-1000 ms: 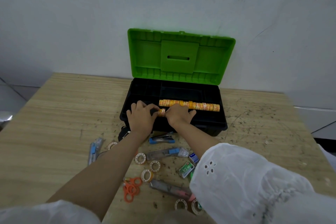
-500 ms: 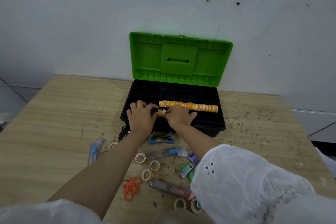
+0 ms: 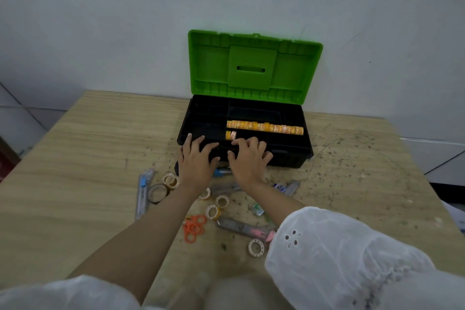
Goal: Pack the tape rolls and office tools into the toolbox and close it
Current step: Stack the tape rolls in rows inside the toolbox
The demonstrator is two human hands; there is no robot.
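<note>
A black toolbox point(image 3: 305, 143) with an upright green lid point(image 3: 254, 65) stands against the wall. Inside it lies a long row of orange tape rolls point(image 3: 264, 127), and in front of the row's left end sit two more orange rolls point(image 3: 231, 135). My left hand point(image 3: 195, 163) and my right hand point(image 3: 247, 160) hover over the box's front edge, fingers loosely spread, holding nothing. On the table in front lie several small tape rolls point(image 3: 212, 211), orange rings point(image 3: 193, 228), a utility knife point(image 3: 245, 229), a blue knife point(image 3: 143, 191) and a dark tape roll point(image 3: 158, 193).
The wooden table point(image 3: 88, 153) is speckled with debris to the right of the box. A small green packet point(image 3: 258, 209) and a grey tool point(image 3: 289, 187) lie near my right forearm. A white wall point(image 3: 125, 20) rises right behind the toolbox.
Both hands have let go of the two orange rolls in the box and pulled back toward the front edge. The camera view has shifted slightly.
</note>
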